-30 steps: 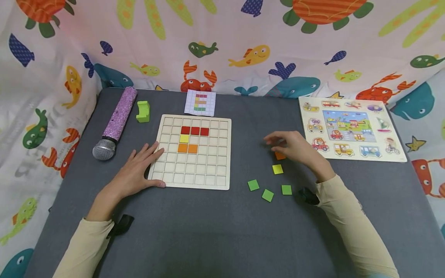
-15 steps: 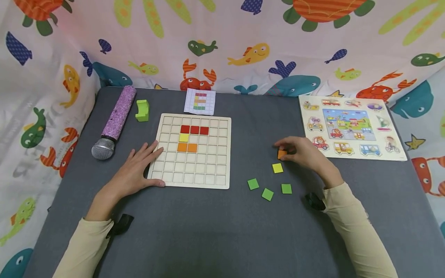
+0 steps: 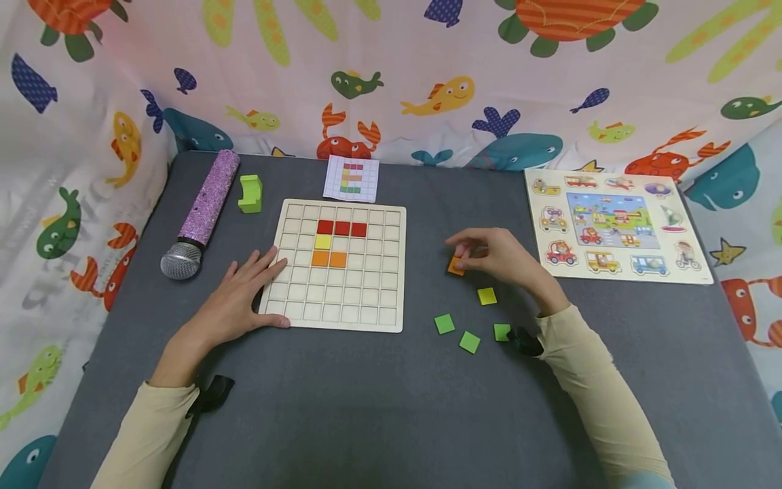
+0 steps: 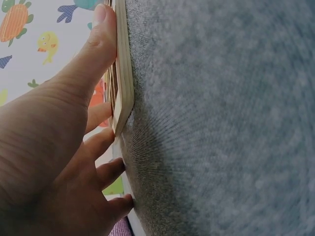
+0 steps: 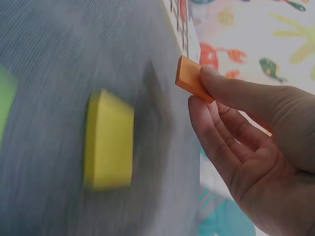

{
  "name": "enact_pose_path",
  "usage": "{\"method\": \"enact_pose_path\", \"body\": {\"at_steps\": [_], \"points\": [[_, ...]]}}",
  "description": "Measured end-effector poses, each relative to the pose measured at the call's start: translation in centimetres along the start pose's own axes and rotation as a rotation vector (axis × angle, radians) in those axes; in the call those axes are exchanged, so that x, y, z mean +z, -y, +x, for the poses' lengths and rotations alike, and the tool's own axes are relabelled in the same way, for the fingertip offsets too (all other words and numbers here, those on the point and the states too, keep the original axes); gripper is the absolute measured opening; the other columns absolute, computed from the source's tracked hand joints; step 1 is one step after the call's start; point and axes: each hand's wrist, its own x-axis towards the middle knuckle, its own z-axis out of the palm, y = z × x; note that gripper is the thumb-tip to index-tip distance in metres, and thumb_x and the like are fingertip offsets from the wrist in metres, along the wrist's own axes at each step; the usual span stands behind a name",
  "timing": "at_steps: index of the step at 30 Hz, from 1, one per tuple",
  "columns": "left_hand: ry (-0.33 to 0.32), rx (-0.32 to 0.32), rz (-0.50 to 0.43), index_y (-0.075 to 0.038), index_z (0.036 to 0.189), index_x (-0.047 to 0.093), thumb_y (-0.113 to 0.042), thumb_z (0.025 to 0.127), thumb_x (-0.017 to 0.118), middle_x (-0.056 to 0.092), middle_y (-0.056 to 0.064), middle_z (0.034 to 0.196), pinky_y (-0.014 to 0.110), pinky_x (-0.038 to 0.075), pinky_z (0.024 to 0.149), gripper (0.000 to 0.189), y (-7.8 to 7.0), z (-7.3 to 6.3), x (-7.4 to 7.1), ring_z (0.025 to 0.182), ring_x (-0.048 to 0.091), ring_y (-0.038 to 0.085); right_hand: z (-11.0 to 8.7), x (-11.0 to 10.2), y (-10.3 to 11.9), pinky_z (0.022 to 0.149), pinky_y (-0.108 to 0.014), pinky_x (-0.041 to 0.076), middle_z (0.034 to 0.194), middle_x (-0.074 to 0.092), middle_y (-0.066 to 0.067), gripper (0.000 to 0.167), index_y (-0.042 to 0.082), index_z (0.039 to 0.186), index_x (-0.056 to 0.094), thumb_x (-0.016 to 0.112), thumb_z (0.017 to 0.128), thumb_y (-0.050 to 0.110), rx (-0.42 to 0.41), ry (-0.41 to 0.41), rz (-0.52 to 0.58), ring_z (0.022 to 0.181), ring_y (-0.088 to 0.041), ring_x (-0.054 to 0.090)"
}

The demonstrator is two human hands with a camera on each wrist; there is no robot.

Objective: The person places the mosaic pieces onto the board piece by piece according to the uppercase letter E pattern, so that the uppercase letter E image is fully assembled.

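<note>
Between thumb and index finger, my right hand (image 3: 497, 255) pinches an orange square tile (image 5: 192, 78), held to the right of the wooden grid board (image 3: 373, 322). On the board sit three red tiles (image 3: 343, 229) in a row, a yellow tile (image 3: 323, 242) below them, and two orange tiles (image 3: 329, 259) lower still. My left hand (image 3: 235, 302) lies with spread fingers at the board's left edge, its thumb on the front left corner. A loose yellow tile (image 3: 487, 295) and three green tiles (image 3: 469, 342) lie on the cloth near my right wrist.
Behind the board lies a paper card (image 3: 351, 179) with a coloured grid pattern. A glittery pink microphone (image 3: 208, 204) and a lime-green block (image 3: 250, 194) are at the back left. At the back right is a picture puzzle board (image 3: 617, 227).
My right hand has taken hold of the loose orange tile, lifted it and carried it left toward the grid board. My left hand has stayed in place.
</note>
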Motion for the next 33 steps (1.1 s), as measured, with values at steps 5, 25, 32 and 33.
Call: {"method": "enact_pose_path", "body": {"at_steps": [5, 25, 32, 33], "points": [[-0.007, 0.013, 0.004, -0.008, 0.153, 0.033, -0.048, 0.071, 0.084, 0.018, 0.016, 0.162, 0.064, 0.004, 0.115, 0.105, -0.1, -0.2, 0.1, 0.147, 0.010, 0.044, 2.0, 1.8, 1.5, 0.081, -0.036, 0.055, 0.092, 0.067, -0.006, 0.033, 0.001, 0.120, 0.068, 0.072, 0.087, 0.001, -0.018, 0.019, 0.044, 0.087, -0.018, 0.061], [-0.006, 0.012, 0.007, -0.010, 0.154, 0.032, -0.049, 0.071, 0.084, 0.017, 0.014, 0.162, 0.063, 0.004, 0.116, 0.106, 0.1, 0.0, 0.1, 0.148, 0.010, 0.042, 10.5, 9.1, 7.4, 0.073, -0.023, 0.051, 0.088, 0.067, -0.006, 0.028, 0.000, 0.113, 0.070, 0.075, 0.085, 0.002, -0.120, 0.078, 0.062, 0.082, -0.016, 0.060], [0.002, 0.002, 0.004, -0.010, 0.154, 0.031, -0.049, 0.071, 0.084, 0.016, 0.014, 0.163, 0.063, 0.003, 0.116, 0.106, 0.1, 0.0, 0.0, 0.148, 0.009, 0.042, 11.2, 10.0, 7.8, 0.075, -0.023, 0.050, 0.090, 0.067, -0.005, 0.023, 0.002, 0.110, 0.071, 0.073, 0.087, 0.003, -0.108, 0.080, 0.010, 0.083, -0.015, 0.060], [0.004, 0.001, 0.003, -0.010, 0.154, 0.031, -0.049, 0.071, 0.084, 0.016, 0.013, 0.163, 0.063, 0.003, 0.116, 0.106, 0.1, 0.0, 0.0, 0.148, 0.008, 0.042, 11.1, 10.0, 7.9, 0.076, -0.024, 0.050, 0.090, 0.067, -0.005, 0.022, 0.003, 0.109, 0.071, 0.073, 0.087, 0.003, -0.106, 0.077, -0.004, 0.083, -0.015, 0.060]]}}
